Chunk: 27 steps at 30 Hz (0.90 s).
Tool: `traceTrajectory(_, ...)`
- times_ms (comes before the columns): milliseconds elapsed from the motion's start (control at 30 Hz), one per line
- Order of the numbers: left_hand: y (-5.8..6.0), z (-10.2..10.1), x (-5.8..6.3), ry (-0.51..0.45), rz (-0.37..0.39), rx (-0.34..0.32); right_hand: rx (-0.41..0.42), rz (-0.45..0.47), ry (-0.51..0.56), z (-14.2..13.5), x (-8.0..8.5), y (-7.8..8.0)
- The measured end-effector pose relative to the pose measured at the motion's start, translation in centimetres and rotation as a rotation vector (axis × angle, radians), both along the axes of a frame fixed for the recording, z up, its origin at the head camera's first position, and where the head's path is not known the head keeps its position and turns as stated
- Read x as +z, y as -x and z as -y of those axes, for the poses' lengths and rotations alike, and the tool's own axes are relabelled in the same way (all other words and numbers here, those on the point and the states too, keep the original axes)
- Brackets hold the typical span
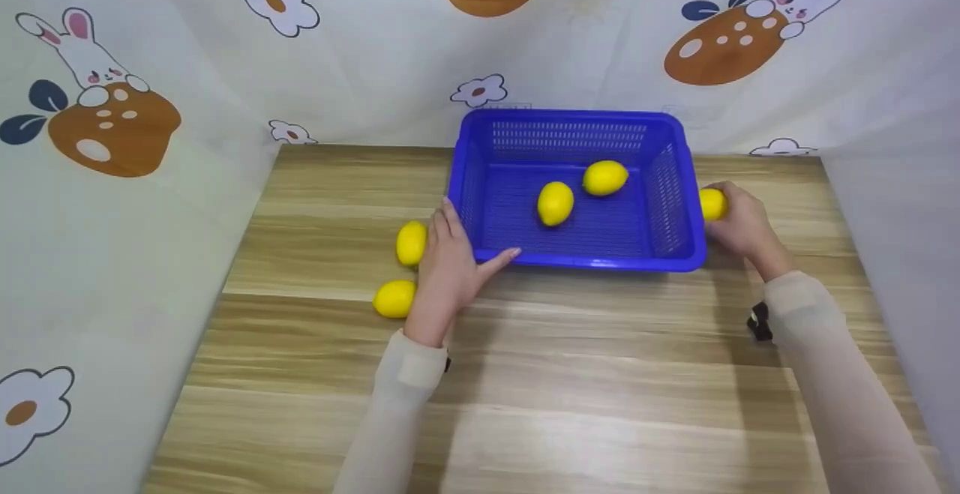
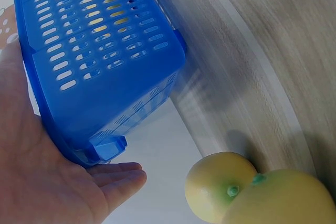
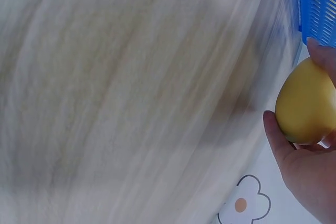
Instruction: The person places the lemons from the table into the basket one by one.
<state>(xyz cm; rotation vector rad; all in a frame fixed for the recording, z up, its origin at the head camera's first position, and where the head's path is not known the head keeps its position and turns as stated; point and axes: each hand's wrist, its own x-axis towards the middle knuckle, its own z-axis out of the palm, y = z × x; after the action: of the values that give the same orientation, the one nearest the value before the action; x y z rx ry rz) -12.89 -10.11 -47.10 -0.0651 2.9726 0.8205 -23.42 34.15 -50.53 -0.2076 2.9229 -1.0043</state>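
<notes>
A blue plastic basket [image 1: 577,262] stands at the back of the wooden table, with one lemon [image 1: 555,204] and a second lemon [image 1: 605,178] inside it. My left hand [image 1: 450,269] rests against the basket's front left corner, fingers straight along the left side and thumb stretched along the front rim. To the left of that hand lie two more lemons, the farther lemon [image 1: 411,244] and the nearer lemon [image 1: 394,299]. Beyond the basket's right side, my right hand [image 1: 742,224] grips a lemon [image 3: 306,103] between thumb and fingers; in the right wrist view it looks lifted off the table.
The wooden table [image 1: 585,389] spreads out in front of the basket. A pale cloth [image 1: 360,74] printed with rabbits and flowers hangs behind the table and along its sides, close to the basket's back wall.
</notes>
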Motion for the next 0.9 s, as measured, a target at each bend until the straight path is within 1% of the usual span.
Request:
traceTrajectory(200, 0.1, 0.0, 0.1, 0.005, 0.027, 0.003, -0.002, 0.026, -0.001, -0.1, 0.4, 0.0)
traceTrajectory(467, 0.0, 0.0, 0.2, 0.009, 0.034, 0.005, -0.018, 0.092, 0.001, -0.4, 1.1, 0.1)
traceTrajectory(567, 0.0, 0.0, 0.2, 0.011, 0.036, 0.007, -0.024, 0.101, -0.001, -0.4, 1.4, 0.1)
traceTrajectory(900, 0.0, 0.0, 0.2, 0.018, 0.009, -0.005, -0.007, 0.022, -0.032, -0.6, 2.4, -0.1)
